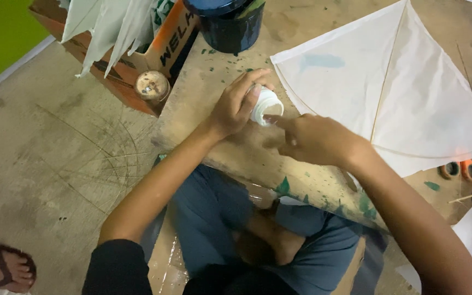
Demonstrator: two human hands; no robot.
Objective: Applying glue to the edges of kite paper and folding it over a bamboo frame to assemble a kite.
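My left hand [235, 106] is wrapped around a small white jar [266, 105], tilted toward the right, over a paint-spattered wooden board [208, 87]. My right hand [315, 139] is just right of it with a fingertip at the jar's open mouth. A white paper kite [427, 93] with thin stick spars lies flat on the board, right of both hands.
A dark paint tub [230, 22] stands at the board's far edge. A cardboard box [162, 49] with white paper pieces and a small round tin [152, 86] sit at the upper left. Tape rolls [460, 170] lie at the right. Another person's sandalled foot [4, 267] is at the lower left.
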